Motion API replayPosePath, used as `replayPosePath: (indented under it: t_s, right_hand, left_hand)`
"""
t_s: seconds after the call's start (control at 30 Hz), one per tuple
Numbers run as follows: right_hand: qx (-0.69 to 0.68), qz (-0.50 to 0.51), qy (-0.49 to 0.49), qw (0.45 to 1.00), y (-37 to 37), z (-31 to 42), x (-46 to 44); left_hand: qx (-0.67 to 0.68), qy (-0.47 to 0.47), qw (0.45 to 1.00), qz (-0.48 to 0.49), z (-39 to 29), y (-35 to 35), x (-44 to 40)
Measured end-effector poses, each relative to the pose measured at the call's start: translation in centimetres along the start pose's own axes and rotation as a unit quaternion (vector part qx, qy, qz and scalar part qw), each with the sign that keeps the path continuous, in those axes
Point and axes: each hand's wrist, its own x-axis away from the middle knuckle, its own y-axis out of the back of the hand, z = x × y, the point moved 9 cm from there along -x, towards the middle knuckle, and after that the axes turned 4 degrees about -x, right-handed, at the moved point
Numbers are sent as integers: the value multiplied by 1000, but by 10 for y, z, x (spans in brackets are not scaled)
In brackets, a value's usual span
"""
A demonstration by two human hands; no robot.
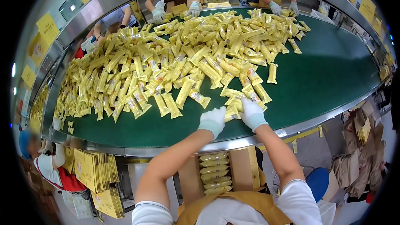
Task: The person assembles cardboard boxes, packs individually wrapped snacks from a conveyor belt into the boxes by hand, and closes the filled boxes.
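Observation:
My left hand (213, 121), in a white glove, is at the near side of a green conveyor belt (321, 79). Its fingers are curled against a small cluster of yellow snack packets (231, 112). On the cluster's other side, my right hand (252, 116), also gloved, has its fingers closed down over the packets. The packets between the hands lie side by side, and my fingertips are partly hidden among them. Beyond them spreads a large heap of the same yellow packets (166, 62). Below the belt edge, an open cardboard box (189, 179) holds a stacked row of packets (215, 171).
A metal rail (150, 149) edges the belt. Across it, gloved hands of co-workers (193, 9) touch the heap. At the left stand flattened yellow cartons (93, 171) and a person in a blue cap (26, 143). A blue stool (317, 183) and brown cartons (354, 158) are at the right.

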Motion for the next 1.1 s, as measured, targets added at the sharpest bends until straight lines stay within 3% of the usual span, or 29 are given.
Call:
replayPosePath:
  t_s: [0.13,0.2,0.27,0.37,0.47,0.5,0.53,0.6,0.63,0.73,0.77,0.87,0.9,1.0,1.1]
  right_hand:
    - [-51,-120,-41,991,64,0,19]
    - [-12,-161,-73,984,66,-21,9]
    - [-4,-108,-160,981,49,-48,-2]
    - [19,-111,-140,984,50,-53,-5]
    - [114,-176,17,978,42,-39,9]
    - [148,-198,70,966,42,-24,23]
    - [145,-157,107,971,32,-17,30]
    - [189,-168,182,950,36,16,61]
    - [142,-107,150,973,34,17,65]
    - [100,-88,151,980,47,24,66]
    - [139,-83,157,974,41,17,62]
    - [158,124,22,979,34,-4,36]
    - [203,157,3,966,31,-6,27]
    - [165,236,3,958,27,7,7]
    - [59,121,39,990,42,22,-31]
  left_hand:
    - [-3,-9,999,33,27,11,16]
    - [-18,0,999,39,43,10,20]
    - [-47,8,999,-13,62,6,24]
    - [-88,45,992,-79,102,3,34]
    - [-126,62,972,-186,145,-7,57]
    - [-122,69,977,-160,152,-15,62]
    - [-130,40,971,-198,145,-13,72]
    - [-144,-18,951,-272,129,-11,92]
    - [-148,-21,960,-238,126,-20,94]
    - [-110,-32,969,-218,124,-11,95]
    - [-79,15,989,-121,134,-14,85]
    - [-91,22,989,-115,137,-10,78]
    - [-89,19,990,-108,137,-13,77]
    - [-93,13,992,-87,139,-22,81]
    - [-99,-10,992,-83,134,-31,90]
